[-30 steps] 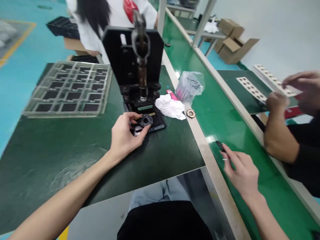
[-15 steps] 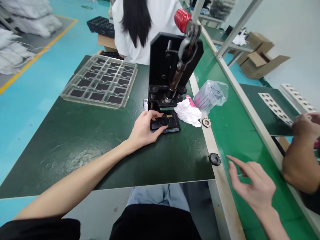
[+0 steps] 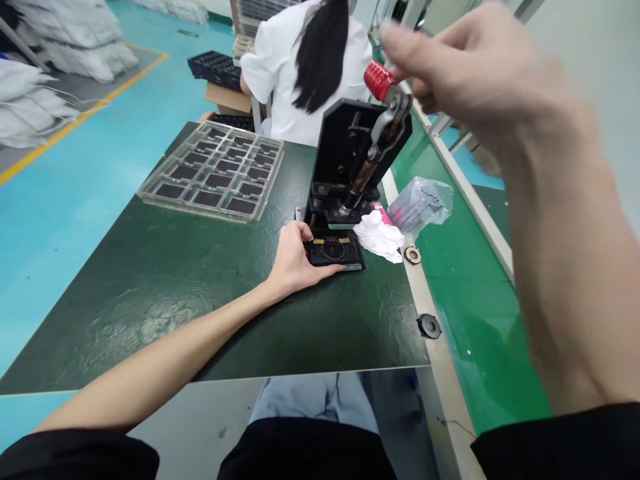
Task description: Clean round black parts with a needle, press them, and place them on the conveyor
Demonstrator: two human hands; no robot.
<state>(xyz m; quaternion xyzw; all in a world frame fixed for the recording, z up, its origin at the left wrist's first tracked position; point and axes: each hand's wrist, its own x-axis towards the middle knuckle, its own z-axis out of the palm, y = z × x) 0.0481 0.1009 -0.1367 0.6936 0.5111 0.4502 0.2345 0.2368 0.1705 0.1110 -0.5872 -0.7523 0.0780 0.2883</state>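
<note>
Here, the left hand [image 3: 295, 260] rests open, fingers against the black press fixture [image 3: 333, 257] (a round part [image 3: 333, 249] sits in its recess, just beside this grip). The raised right hand [image 3: 465, 73] is blurred at the red lever handle [image 3: 379, 81], its closure impossible to tell.

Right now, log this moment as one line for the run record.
left hand: on black fixture plate of hand press | right hand: raised, blurred, at red lever knob | round black part: in plate
</note>
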